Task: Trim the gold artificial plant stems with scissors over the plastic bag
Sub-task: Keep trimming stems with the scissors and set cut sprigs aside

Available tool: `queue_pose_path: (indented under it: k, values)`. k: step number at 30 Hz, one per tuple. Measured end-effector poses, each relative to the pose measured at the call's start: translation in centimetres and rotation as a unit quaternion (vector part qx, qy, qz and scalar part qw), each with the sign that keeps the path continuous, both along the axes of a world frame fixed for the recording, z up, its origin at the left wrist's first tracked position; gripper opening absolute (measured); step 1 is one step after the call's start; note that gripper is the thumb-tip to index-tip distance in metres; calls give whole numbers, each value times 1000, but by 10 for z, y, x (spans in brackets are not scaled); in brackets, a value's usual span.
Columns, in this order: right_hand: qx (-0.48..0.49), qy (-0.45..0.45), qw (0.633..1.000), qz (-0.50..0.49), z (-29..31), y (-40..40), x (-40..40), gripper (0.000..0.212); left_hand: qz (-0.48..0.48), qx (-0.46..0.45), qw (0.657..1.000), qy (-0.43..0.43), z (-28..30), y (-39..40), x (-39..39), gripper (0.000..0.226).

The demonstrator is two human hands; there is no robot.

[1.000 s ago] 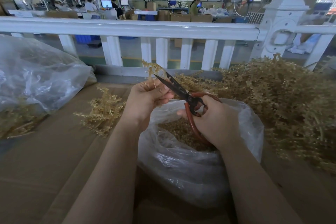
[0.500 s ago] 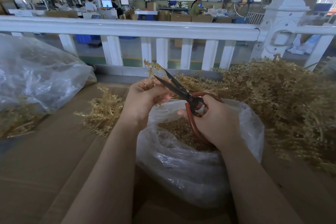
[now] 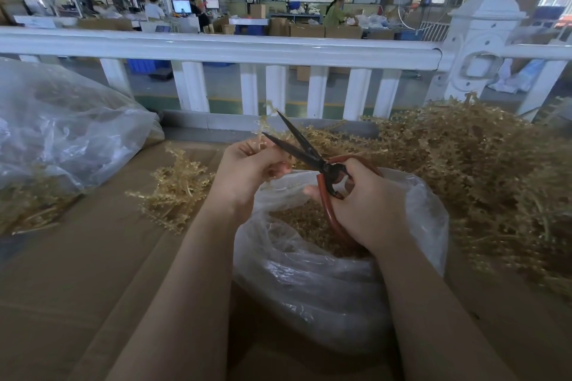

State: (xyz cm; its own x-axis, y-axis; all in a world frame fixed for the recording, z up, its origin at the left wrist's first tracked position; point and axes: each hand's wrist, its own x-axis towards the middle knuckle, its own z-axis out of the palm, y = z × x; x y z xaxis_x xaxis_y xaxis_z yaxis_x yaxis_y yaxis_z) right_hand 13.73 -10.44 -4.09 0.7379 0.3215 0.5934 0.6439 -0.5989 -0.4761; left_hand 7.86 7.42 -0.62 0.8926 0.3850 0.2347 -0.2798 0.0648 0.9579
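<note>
**Scissors spread at the gold stem, over the bag**

The left hand (image 3: 247, 168) has its fingers curled round a gold stem (image 3: 265, 124), pinching it so the sprig sticks up past the knuckles. Just to the right of that grip, the scissors (image 3: 309, 155) point up and away, their 2 dark blades spread apart in a narrow V, the lower blade's tip right beside the stem where it leaves the fingers. I cannot tell whether the blade touches it. The right hand (image 3: 368, 204) grips the red handles, fingers wrapped through the loops.

Directly under both hands sits the plastic bag (image 3: 309, 281), its mouth open and gold trimmings inside. To the right of the scissor hand lies a big heap of gold stems (image 3: 483, 170); to the left of the stem hand rests a small loose bunch (image 3: 176, 185) on the cardboard surface (image 3: 93, 272). Further left is a second clear bag (image 3: 62, 133). Beyond the hands runs a white railing (image 3: 216, 49).
</note>
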Motion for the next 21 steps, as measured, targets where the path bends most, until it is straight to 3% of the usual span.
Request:
queue_pose_path:
  k: [5, 15, 21]
  values:
    - [-12, -13, 1000, -7, 0, 1, 0, 59, -19, 25, 999, -5, 0, -1, 1, 36]
    - [-6, -71, 997, -36, -4, 2, 1, 57, -16, 19, 1000, -11, -3, 0, 3, 31]
    - [-15, -55, 998, -38, -5, 2, 3, 63, -24, 31, 999, -14, -4, 2, 2, 24]
